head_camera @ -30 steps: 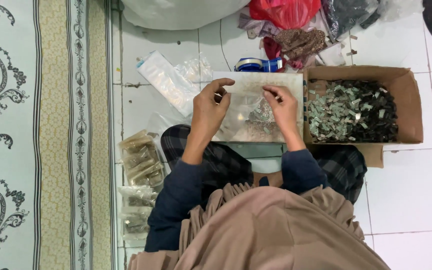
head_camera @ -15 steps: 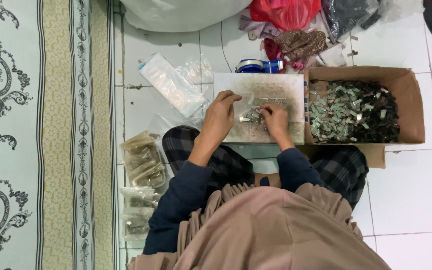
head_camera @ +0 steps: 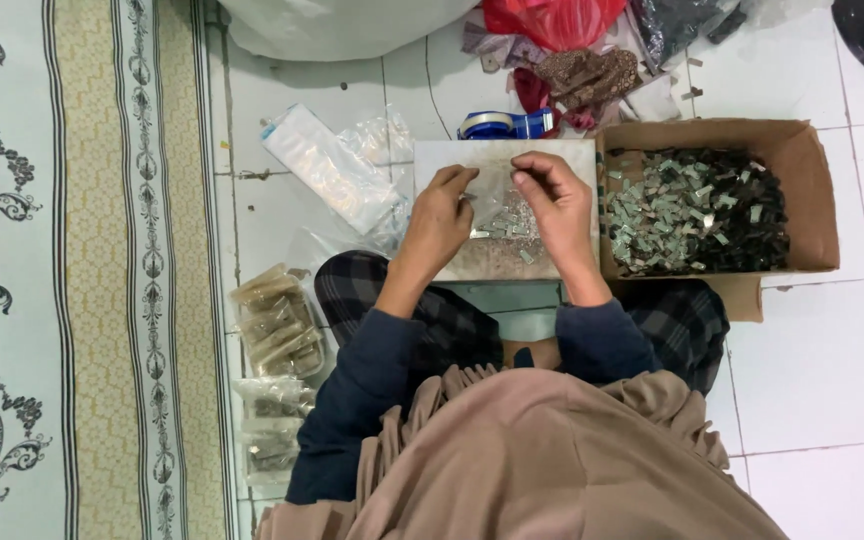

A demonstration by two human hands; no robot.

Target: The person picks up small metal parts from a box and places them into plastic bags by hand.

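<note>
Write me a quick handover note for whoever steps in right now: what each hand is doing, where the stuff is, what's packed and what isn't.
Left hand: pinching one edge of a small clear bag over the white board on the lap.
Right hand: pinching the bag's other edge.
Small metal pieces lie in or under the bag on the board; which, I cannot tell.
Cardboard box at the right holds a heap of loose pieces.
Done: filled bags piled on the floor at the left.
Left: the box is far from empty. Stack of empty bags and tape dispenser lie beyond the board.
</note>
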